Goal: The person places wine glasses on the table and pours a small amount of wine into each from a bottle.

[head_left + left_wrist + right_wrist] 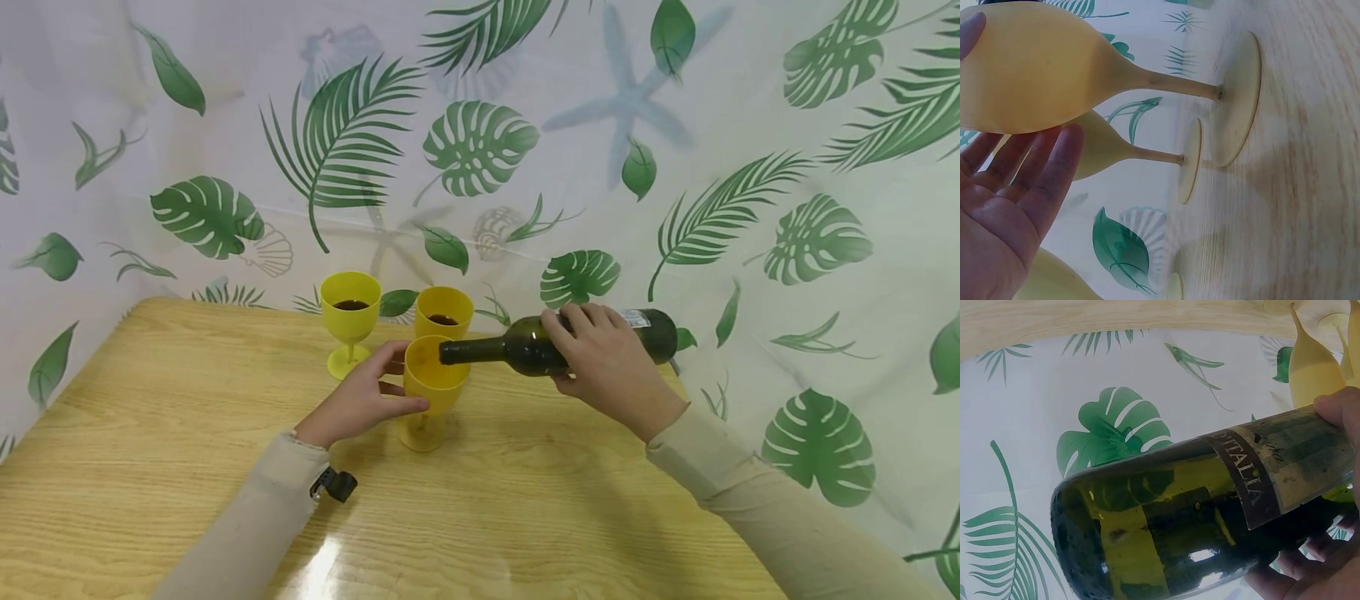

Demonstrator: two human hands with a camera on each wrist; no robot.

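My right hand (611, 358) grips a dark green wine bottle (536, 346) around its body, tilted almost level with the neck pointing left. The bottle's mouth lies over the rim of the front yellow goblet (442, 398). My left hand (375, 396) holds that goblet's bowl from the left, thumb in front and fingers behind. In the left wrist view, the goblet's foot (1238, 103) stands on the table. Dark liquid shows inside the bottle in the right wrist view, near a label (1297, 459). Whether liquid is flowing from the mouth cannot be seen.
Two more yellow goblets with dark liquid stand behind: one at the back left (351, 321), another right behind the held goblet (444, 302). All are on a wooden table (187, 433). A leaf-printed white curtain (480, 225) hangs at the table's back and right edges.
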